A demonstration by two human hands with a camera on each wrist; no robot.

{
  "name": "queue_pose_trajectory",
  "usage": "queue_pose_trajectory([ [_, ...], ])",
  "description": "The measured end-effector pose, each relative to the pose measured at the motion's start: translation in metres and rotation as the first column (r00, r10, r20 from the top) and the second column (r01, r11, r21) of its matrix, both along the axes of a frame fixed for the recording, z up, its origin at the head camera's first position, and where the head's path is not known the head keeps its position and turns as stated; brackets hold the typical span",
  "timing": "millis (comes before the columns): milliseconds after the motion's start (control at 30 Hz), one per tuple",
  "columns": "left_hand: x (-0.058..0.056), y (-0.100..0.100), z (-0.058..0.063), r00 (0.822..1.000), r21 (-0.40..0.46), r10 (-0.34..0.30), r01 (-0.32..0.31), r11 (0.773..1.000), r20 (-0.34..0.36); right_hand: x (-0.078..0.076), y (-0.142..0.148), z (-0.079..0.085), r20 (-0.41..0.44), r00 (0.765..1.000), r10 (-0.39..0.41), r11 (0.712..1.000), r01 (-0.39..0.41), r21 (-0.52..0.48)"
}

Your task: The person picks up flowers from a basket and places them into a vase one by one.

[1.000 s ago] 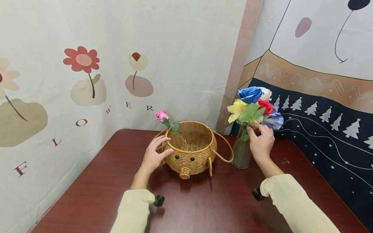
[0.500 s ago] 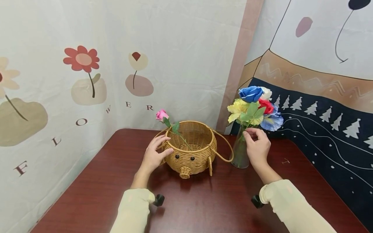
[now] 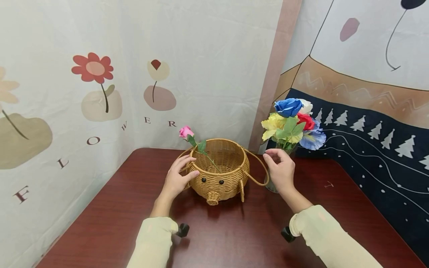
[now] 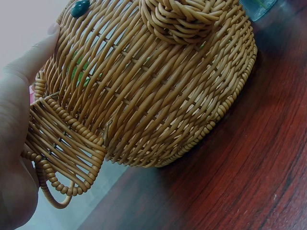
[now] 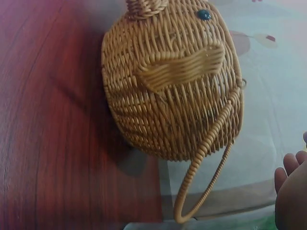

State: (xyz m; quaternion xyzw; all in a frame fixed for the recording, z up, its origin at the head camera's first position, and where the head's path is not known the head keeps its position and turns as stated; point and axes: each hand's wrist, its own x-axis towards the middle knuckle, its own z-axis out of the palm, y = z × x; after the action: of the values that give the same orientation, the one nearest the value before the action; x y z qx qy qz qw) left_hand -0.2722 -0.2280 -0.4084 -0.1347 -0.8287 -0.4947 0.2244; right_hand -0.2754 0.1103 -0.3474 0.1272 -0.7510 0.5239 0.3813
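A wicker basket (image 3: pixel 218 186) with a pig-like snout and black bead eyes stands on the table. My left hand (image 3: pixel 175 176) holds its left side, thumb on the weave near one eye and fingers at the rim. A pink rose (image 3: pixel 186 132) leans out over the basket's left rim, its green stem inside. My right hand (image 3: pixel 282 169) hovers between the basket's looped handle (image 3: pixel 263 171) and the clear vase (image 3: pixel 272 187), fingers loosely bent, with nothing visible in them. Behind that hand, the vase bears a bunch of yellow, blue, red and white artificial flowers (image 3: pixel 289 108).
The dark red wooden table (image 3: pixel 214 234) reaches back to a wall cloth (image 3: pixel 207 74) printed with flowers and letters. On the right hangs a dark cloth with white trees (image 3: pixel 375 134). The handle loop juts out towards the vase.
My right hand has drawn away from the flowers' stems, moving left and slightly down in front of the vase. The left hand, basket, pink rose and vase have stayed in place.
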Motion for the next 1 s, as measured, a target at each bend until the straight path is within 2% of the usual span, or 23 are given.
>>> queue_pose_trajectory([
  [300,0.001,-0.001,0.0,1.0,0.005,-0.003,0.003,1.0,0.001,0.0,-0.019,-0.002,0.031,0.994,0.101,0.994,-0.102,0.026],
  [533,0.0,-0.001,0.002,1.0,0.012,-0.01,0.01,1.0,0.012,-0.004,-0.037,0.002,0.077,0.971,0.227,0.974,-0.228,0.009],
  [733,-0.001,0.0,0.002,1.0,0.011,-0.012,0.012,1.0,0.018,-0.009,-0.052,0.01,0.11,0.947,0.301,0.953,-0.302,-0.004],
  [867,0.0,0.0,0.002,1.0,0.013,-0.012,0.011,1.0,0.023,-0.013,-0.062,0.018,0.147,0.915,0.376,0.926,-0.377,-0.019],
  [1000,0.001,0.0,0.002,1.0,0.017,-0.015,0.014,1.0,0.024,-0.017,-0.073,0.024,0.193,0.85,0.49,0.871,-0.487,-0.064],
])
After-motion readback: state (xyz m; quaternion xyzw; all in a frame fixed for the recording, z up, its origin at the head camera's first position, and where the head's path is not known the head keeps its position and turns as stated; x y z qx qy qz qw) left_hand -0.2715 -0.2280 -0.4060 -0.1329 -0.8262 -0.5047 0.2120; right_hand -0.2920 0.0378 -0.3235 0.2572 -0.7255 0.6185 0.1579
